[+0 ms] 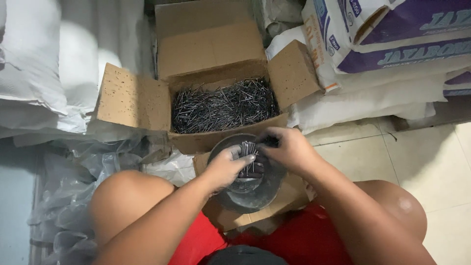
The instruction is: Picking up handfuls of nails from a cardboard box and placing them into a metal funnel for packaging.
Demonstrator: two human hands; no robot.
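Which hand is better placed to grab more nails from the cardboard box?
Probably the right hand: it sits nearer the box of nails, its fingers only lightly touching the bundle. The left hand is wrapped around the nail bundle over the metal bowl.

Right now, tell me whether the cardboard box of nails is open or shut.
Open: the cardboard box has its flaps spread outward, and the nails inside are exposed.
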